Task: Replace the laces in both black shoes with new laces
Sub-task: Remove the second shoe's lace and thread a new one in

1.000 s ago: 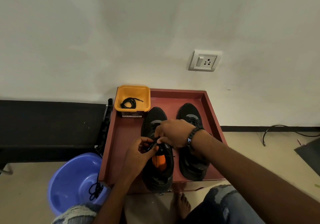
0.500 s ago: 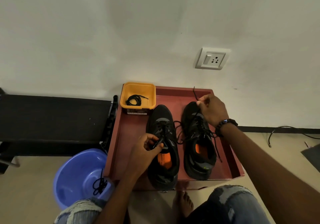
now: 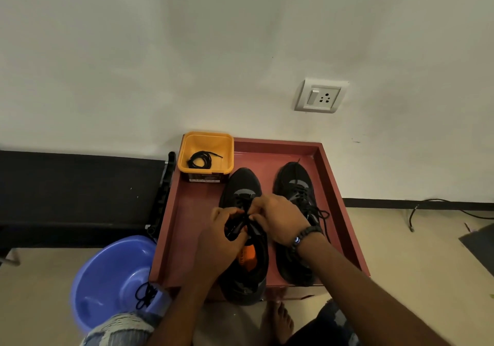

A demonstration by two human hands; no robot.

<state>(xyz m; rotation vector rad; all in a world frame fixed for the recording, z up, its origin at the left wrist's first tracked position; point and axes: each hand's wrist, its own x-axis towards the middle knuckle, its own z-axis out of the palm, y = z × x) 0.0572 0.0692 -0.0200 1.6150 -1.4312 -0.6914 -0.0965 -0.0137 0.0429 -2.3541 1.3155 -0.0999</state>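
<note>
Two black shoes stand side by side in a red tray (image 3: 187, 212). Over the throat of the left shoe (image 3: 246, 273), with its orange insole, my left hand (image 3: 222, 241) and my right hand (image 3: 278, 220) meet, both pinching its black lace (image 3: 247, 216). The right shoe (image 3: 294, 185) is laced, and loose lace ends trail off its right side. A yellow tub (image 3: 205, 142) at the tray's back left corner holds a coiled black lace (image 3: 199, 160). Another black lace (image 3: 145, 295) hangs over the rim of a blue basin (image 3: 107, 273).
The tray sits on the floor against a white wall with a socket plate (image 3: 320, 96). A black bench (image 3: 66, 185) runs along the left. A black cable (image 3: 438, 206) lies on the floor at right. My bare foot (image 3: 278, 321) and jeans knees are below the tray.
My right hand has come back from above the right shoe's toe to the left shoe's lace, meeting my left hand there. The view has shifted slightly.
</note>
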